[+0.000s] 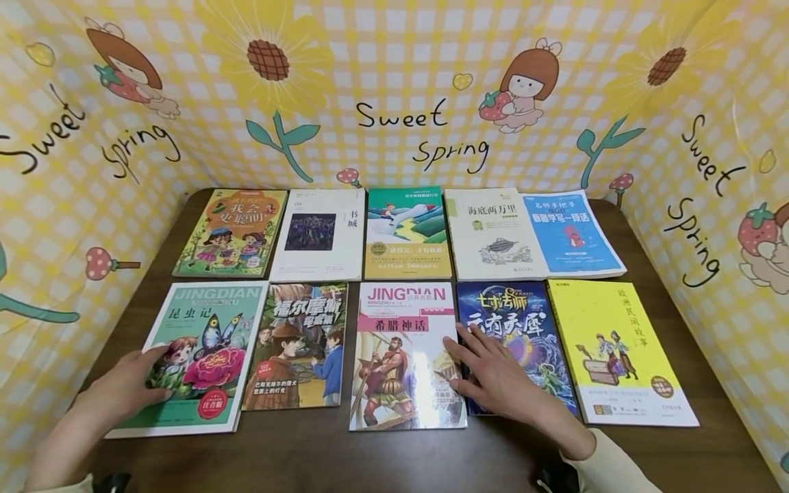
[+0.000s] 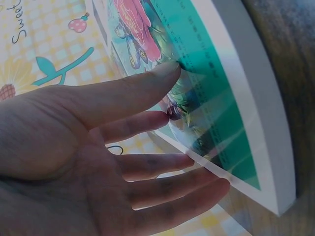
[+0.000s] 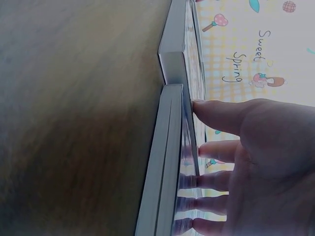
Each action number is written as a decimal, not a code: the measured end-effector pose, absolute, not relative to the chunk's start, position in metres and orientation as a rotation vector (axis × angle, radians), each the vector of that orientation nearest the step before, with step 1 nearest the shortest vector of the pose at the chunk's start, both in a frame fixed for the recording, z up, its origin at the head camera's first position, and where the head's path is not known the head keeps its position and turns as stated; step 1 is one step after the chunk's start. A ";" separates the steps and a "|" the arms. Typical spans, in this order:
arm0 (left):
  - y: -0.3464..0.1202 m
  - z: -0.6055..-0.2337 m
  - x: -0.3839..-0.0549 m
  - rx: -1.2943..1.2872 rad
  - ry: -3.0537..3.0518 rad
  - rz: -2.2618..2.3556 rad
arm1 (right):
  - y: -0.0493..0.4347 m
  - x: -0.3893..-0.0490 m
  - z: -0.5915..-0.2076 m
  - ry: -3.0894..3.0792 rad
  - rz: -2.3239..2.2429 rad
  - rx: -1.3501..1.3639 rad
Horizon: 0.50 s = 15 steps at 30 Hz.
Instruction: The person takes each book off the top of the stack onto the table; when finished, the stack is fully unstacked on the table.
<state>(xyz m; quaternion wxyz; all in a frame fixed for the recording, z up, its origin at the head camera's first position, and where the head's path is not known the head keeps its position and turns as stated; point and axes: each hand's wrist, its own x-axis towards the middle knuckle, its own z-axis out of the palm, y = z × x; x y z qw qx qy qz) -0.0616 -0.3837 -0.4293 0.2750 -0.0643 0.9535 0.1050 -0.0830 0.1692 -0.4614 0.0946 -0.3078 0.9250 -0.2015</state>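
Observation:
Near the front left of the table lies a green insect book (image 1: 185,404) with a butterfly and a pink flower on its cover. My left hand (image 1: 123,387) touches its left side, the thumb on the cover and the straight fingers along the edge (image 2: 197,162). My right hand (image 1: 493,370) lies with spread, straight fingers over the dark blue fantasy book (image 1: 524,308). Its fingertips touch the right part of the white and pink Greek myths book (image 1: 385,363). In the right wrist view, the thumb and fingers (image 3: 214,182) rest on the covers of the side-by-side books.
Between the hands lies a detective book (image 1: 296,349); a yellow folk-tale book (image 1: 616,342) is at the right. Behind stands a row: an orange-green book (image 1: 231,233), a white magazine (image 1: 317,263), a green-yellow book (image 1: 403,257), a whale-grey white book (image 1: 483,239) and a blue book (image 1: 573,236).

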 end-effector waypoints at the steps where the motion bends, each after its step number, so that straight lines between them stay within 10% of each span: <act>1: -0.383 -0.429 -0.062 -0.169 2.563 0.281 | 0.169 -0.083 -0.461 2.741 -0.598 -0.909; 15: -0.385 -0.432 -0.061 -0.188 2.553 0.293 | 0.173 -0.086 -0.462 2.723 -0.631 -0.899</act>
